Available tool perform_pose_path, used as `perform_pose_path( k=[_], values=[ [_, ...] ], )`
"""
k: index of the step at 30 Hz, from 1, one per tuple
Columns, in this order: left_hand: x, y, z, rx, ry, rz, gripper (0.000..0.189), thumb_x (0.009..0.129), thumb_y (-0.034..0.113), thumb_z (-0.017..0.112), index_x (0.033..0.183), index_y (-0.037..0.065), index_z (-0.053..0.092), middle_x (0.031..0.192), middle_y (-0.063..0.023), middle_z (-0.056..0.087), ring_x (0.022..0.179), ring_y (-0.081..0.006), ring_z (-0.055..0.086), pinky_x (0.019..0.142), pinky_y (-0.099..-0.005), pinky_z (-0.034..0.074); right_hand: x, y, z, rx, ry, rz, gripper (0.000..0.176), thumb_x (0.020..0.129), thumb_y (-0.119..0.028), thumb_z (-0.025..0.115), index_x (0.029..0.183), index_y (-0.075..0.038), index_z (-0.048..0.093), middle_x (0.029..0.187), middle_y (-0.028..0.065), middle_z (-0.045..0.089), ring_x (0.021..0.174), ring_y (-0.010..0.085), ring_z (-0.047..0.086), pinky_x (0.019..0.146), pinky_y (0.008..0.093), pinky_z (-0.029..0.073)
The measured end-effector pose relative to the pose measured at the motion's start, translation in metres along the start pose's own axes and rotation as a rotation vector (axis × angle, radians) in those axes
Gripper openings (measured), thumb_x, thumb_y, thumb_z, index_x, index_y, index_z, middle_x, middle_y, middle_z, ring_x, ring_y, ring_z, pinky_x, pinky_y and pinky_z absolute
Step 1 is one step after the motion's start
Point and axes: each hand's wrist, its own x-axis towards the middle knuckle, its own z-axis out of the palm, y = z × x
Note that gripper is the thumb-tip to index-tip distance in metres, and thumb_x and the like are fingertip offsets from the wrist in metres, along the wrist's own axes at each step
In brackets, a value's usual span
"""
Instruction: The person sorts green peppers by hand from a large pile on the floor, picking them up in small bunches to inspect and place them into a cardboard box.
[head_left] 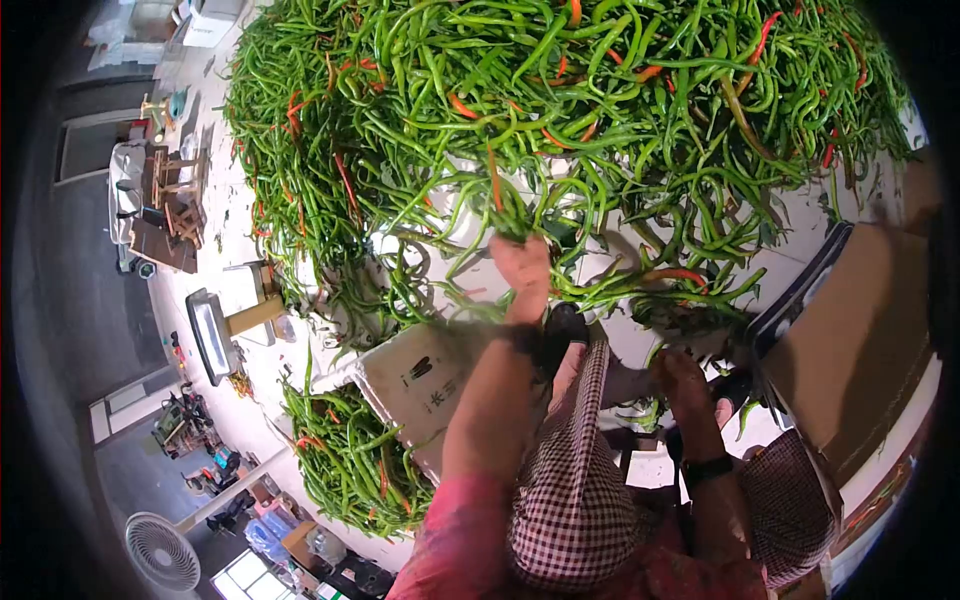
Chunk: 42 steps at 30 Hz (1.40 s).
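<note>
My left hand [522,262] reaches forward to the near edge of a large heap of long green chili peppers [450,60] with some red ones among them. Its fingers are closed around a small bunch of chili peppers [512,215], a little smeared by motion. Lower and to the right, my right hand [680,378] hangs in shadow beside my knee, close to a few loose peppers on the floor. Its fingers are too dark to make out, and I see nothing held in it. A dark band circles the right wrist.
A white printed carton [425,375] stands left of my legs, with another pile of chili peppers [350,460] beside it. A large brown cardboard box [850,340] is at the right. Farther left are a scale [212,335], a wooden stool [180,195] and a standing fan [162,552].
</note>
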Motion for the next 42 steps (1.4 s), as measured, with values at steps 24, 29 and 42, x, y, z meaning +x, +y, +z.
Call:
perform_pose_path(
  k=[24,29,42],
  values=[
    [0.060,-0.043,-0.071,0.527,-0.167,0.364,0.022,0.071,0.007,0.064,0.092,0.002,0.057,0.080,-0.0154,0.060,0.082,-0.0374,0.056,0.073,-0.0461,0.047,0.015,0.010,-0.011,0.012,0.069,0.056,0.022,0.091,-0.014,0.056,0.110,-0.003,0.058,0.095,0.0056,0.063,0.078,0.0166,0.059,0.069,0.0318,0.049],
    [0.063,-0.019,-0.073,-0.302,-0.313,-0.082,0.025,0.084,0.018,0.066,0.098,0.002,0.052,0.076,-0.0055,0.059,0.066,-0.0191,0.057,0.059,-0.0328,0.048,0.019,0.012,-0.009,0.054,0.027,0.034,0.021,0.092,-0.016,0.056,0.108,-0.002,0.058,0.096,0.0069,0.063,0.080,0.0172,0.059,0.071,0.0324,0.050],
    [0.071,-0.014,0.014,0.309,-0.261,-0.071,0.076,0.063,0.023,0.080,0.122,-0.002,0.039,0.100,-0.0171,0.061,0.087,-0.0332,0.062,0.071,-0.0418,0.052,0.010,-0.002,0.006,-0.002,0.020,0.062,0.025,0.094,-0.022,0.057,0.110,-0.004,0.057,0.100,0.0071,0.064,0.084,0.0164,0.061,0.072,0.0313,0.050]
  ],
)
